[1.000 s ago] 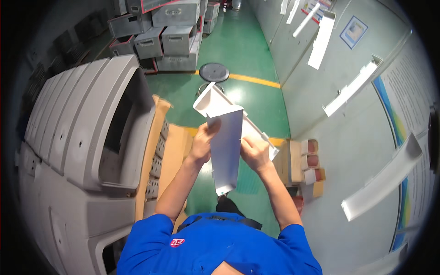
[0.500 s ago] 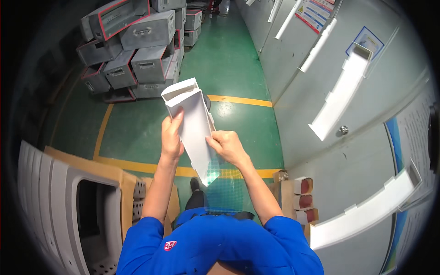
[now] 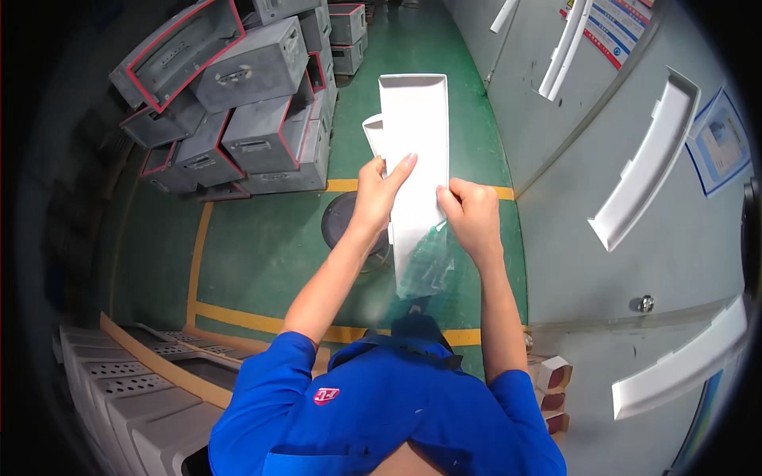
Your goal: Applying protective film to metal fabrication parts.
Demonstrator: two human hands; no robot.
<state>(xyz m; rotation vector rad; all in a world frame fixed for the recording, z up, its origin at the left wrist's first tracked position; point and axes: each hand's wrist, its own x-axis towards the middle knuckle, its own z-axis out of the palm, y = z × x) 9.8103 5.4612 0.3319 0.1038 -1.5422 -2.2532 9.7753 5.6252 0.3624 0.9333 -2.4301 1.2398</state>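
My left hand [image 3: 379,194] is closed around the left side of a long white plastic panel [image 3: 417,119] with raised edges, its thumb on the face. A second white piece [image 3: 371,133] shows behind the panel on the left. At the panel's right edge my right hand [image 3: 474,216] has its fingers curled, thumb and fingers pinching there. Green see-through film [image 3: 426,266] with a grid pattern hangs over the panel's near end, reaching up close to the right hand. Whether the right hand also holds some film is hidden.
A dark round stool [image 3: 340,220] stands beyond my left forearm. Grey metal boxes [image 3: 262,131] with red edges are stacked at far left. Grey moulded housings [image 3: 135,385] lie near left. White panels [image 3: 651,166] hang along the grey wall [image 3: 571,262] at right, above small cartons [image 3: 552,381].
The panel has turned from tilted to nearly upright in view and shows its face more squarely. Both hands have moved right with it. The second white piece now sticks out at the left.
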